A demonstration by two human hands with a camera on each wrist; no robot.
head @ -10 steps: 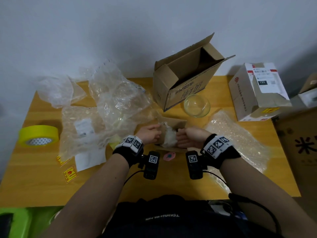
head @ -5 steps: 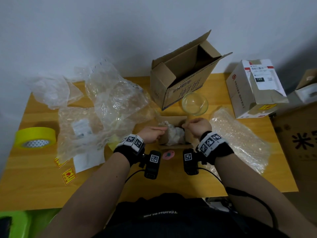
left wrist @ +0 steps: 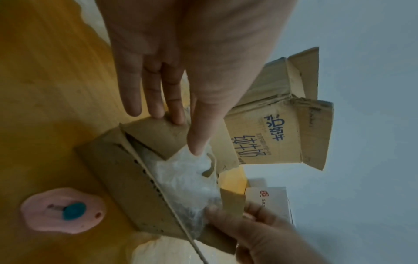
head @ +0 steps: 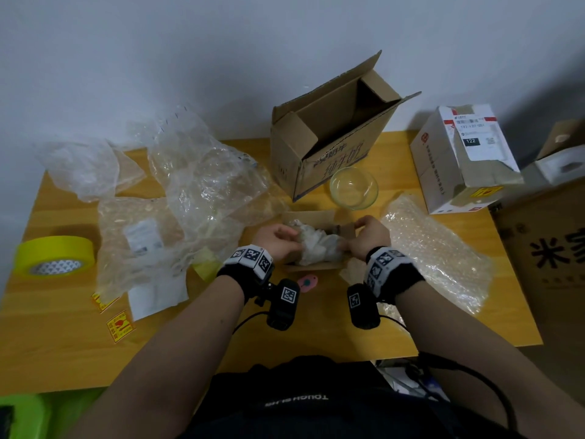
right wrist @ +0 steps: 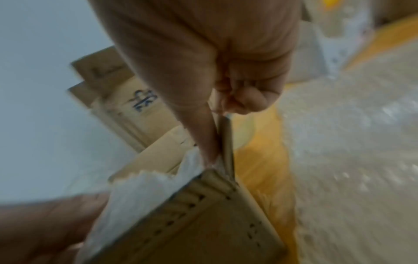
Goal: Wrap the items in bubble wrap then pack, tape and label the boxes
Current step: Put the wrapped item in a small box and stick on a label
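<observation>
A small brown cardboard box (head: 316, 268) stands open on the table in front of me, with a bubble-wrapped bundle (head: 319, 245) sticking up out of it. My left hand (head: 278, 240) is at its left end: straight fingers (left wrist: 158, 100) rest on the left flap (left wrist: 156, 137) and the thumb touches the wrap (left wrist: 187, 171). My right hand (head: 370, 236) pinches the right flap (right wrist: 226, 135), thumb inside and curled fingers (right wrist: 246, 101) outside.
Behind stand a large open carton (head: 332, 137) and a glass bowl (head: 354, 187). A bubble wrap sheet (head: 443, 248) lies right, a labelled white box (head: 465, 160) behind it. Loose plastic bags (head: 202, 185), yellow tape (head: 53, 259) and stickers (head: 118, 324) lie left. A pink tool (head: 307, 282) is near the box.
Both hands have left the middle of the bundle and moved apart to the box's end flaps. The bundle now sits lower in the box.
</observation>
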